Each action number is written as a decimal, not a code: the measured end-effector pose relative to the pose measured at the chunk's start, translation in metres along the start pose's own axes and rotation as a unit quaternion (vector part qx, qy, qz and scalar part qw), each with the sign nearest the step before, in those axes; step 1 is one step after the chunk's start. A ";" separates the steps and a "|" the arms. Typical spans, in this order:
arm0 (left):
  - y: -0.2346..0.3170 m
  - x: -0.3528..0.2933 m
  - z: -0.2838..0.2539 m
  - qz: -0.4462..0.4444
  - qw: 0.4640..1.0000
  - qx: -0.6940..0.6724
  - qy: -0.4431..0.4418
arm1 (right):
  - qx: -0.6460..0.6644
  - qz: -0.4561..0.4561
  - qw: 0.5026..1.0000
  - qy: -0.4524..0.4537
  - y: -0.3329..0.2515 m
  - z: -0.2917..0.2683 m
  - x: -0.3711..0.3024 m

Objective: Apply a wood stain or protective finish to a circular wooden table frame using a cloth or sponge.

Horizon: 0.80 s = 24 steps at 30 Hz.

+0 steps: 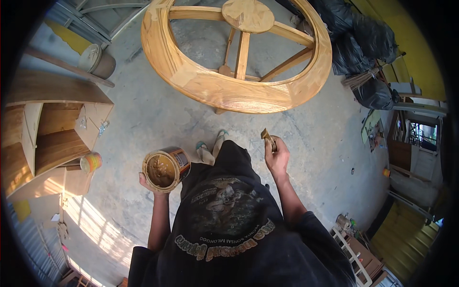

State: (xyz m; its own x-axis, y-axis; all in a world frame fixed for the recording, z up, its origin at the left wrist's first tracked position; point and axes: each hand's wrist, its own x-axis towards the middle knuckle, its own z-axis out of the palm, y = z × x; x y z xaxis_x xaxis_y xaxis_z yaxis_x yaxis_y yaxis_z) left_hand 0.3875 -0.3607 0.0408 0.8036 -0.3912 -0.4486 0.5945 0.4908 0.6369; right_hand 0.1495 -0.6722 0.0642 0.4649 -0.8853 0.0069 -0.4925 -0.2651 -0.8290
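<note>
- While the left hand (146, 183) supports a can (183, 161) from its outer side and underneath, the can's open mouth tilts up toward the head camera; most of that hand's fingers are hidden behind the can, so how far they spread cannot be told.
- Inside the can lies a thick brown paste (160, 173), lumpy on top, with smears of the same colour around the rim.
- The right hand (278, 159) is closed around a small tool (266, 134), its thumb and fingers pinched together; the tool's flat brownish end sticks out past the fingertips, and its exact kind is too small to tell.
- Both hands are well apart, one on either side of the dark printed shirt (228, 239), the can to the left and the tool to the right.
- Ahead of both hands stands a round wooden frame (217, 97), a broad ring with spokes (242, 56) running in to a wooden disc (248, 16); neither the can nor the tool touches it.
- Below is a grey concrete floor (315, 153); to the left stands an open wooden cabinet (57, 93), and at the upper right black bags (366, 40) lie heaped.
</note>
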 end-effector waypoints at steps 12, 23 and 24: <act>-0.006 0.082 0.138 -0.029 0.976 -0.024 -0.214 | -0.302 -0.238 0.920 0.073 -0.041 -0.009 0.154; 0.019 0.238 0.272 -0.157 0.903 -0.040 -0.398 | -0.336 -0.080 0.938 0.035 -0.076 0.006 0.242; 0.029 0.248 0.292 -0.137 0.939 0.036 -0.313 | -0.333 -0.082 0.936 0.073 -0.077 0.008 0.253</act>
State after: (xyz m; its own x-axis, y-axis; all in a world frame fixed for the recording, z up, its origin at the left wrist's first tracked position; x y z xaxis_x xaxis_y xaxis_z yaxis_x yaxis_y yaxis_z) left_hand 0.5955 -0.6708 0.1303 0.4323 -0.8873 -0.1603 0.7553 0.2593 0.6018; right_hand 0.3109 -0.8728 0.1247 0.4927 -0.8417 0.2210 -0.7958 -0.5386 -0.2770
